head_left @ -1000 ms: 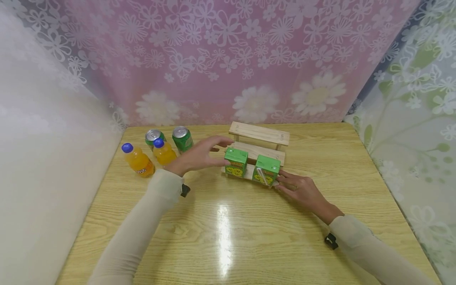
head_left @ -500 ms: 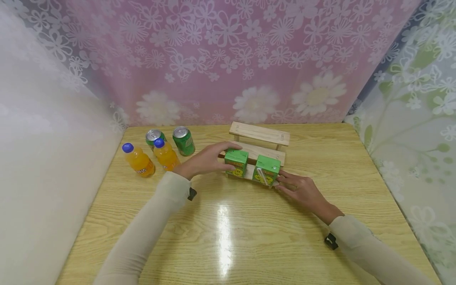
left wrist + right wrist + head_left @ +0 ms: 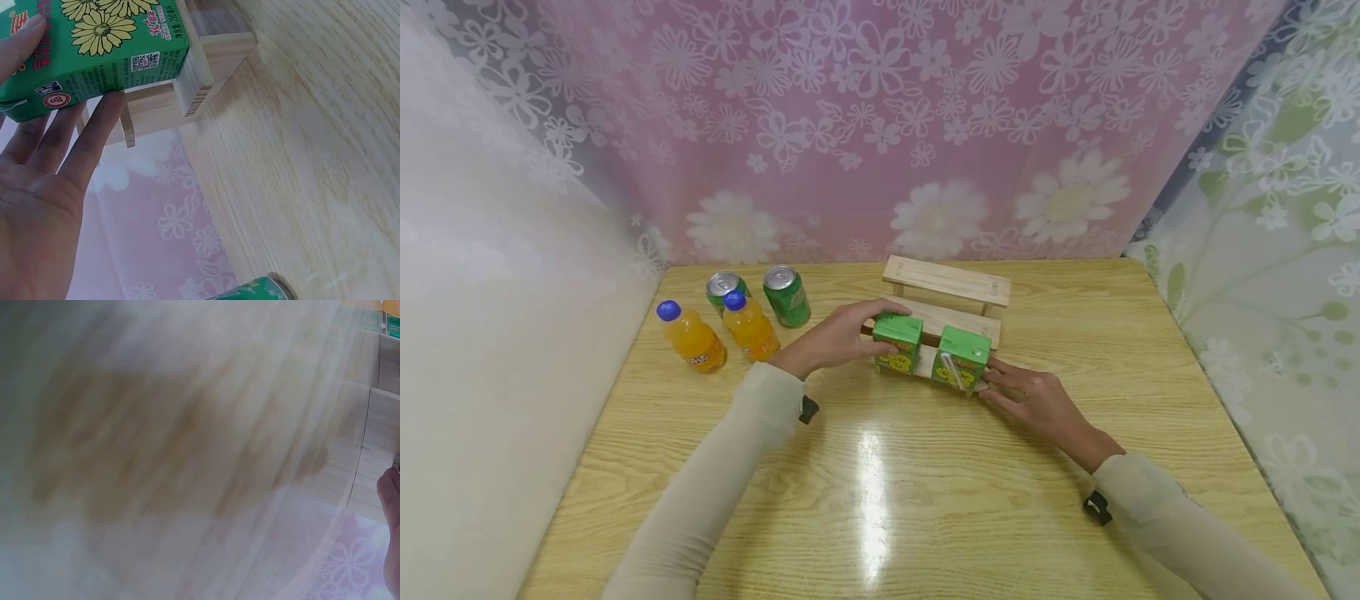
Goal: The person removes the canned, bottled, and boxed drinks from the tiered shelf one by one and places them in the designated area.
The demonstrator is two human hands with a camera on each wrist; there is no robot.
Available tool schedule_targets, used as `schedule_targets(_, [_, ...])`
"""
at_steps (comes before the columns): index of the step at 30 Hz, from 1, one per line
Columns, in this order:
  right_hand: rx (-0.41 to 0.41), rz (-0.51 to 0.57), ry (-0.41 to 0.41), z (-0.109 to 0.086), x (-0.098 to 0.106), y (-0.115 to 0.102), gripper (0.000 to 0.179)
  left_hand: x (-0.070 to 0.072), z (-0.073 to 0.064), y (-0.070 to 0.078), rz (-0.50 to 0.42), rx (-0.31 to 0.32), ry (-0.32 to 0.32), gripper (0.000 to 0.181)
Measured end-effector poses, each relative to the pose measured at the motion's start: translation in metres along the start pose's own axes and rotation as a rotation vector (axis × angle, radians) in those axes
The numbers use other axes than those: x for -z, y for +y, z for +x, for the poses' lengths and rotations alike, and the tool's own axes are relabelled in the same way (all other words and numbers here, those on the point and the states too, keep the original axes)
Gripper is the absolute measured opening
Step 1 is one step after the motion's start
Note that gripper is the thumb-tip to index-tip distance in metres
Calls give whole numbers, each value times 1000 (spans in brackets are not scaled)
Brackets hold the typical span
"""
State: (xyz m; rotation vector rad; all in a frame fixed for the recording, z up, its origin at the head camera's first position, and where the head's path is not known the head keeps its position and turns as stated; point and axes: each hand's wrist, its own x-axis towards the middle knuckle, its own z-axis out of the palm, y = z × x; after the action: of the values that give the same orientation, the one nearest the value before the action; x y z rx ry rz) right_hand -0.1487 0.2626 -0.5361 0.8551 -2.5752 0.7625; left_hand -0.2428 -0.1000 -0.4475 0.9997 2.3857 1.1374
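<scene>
Green carton (image 3: 904,337) between thumb and fingers of left hand (image 3: 837,337).

Two cartons (image 3: 906,335) show green, with yellow daisies (image 3: 103,32) on their fronts; the stepped stand (image 3: 946,282) is pale wood, the tabletop (image 3: 1000,508) yellowish with streaked grain. Bottles (image 3: 694,340) read orange under blue caps (image 3: 668,311), cans (image 3: 788,302) green with silver tops (image 3: 780,277). Pink back curtain (image 3: 850,179) carries white flowers (image 3: 934,218); sleeves (image 3: 703,487) are plain cream.
</scene>
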Motion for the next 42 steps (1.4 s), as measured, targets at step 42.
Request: schedule_targets(42, [22,-11,14,0,-1,1,35,35,-55,-20,10,66,178,61])
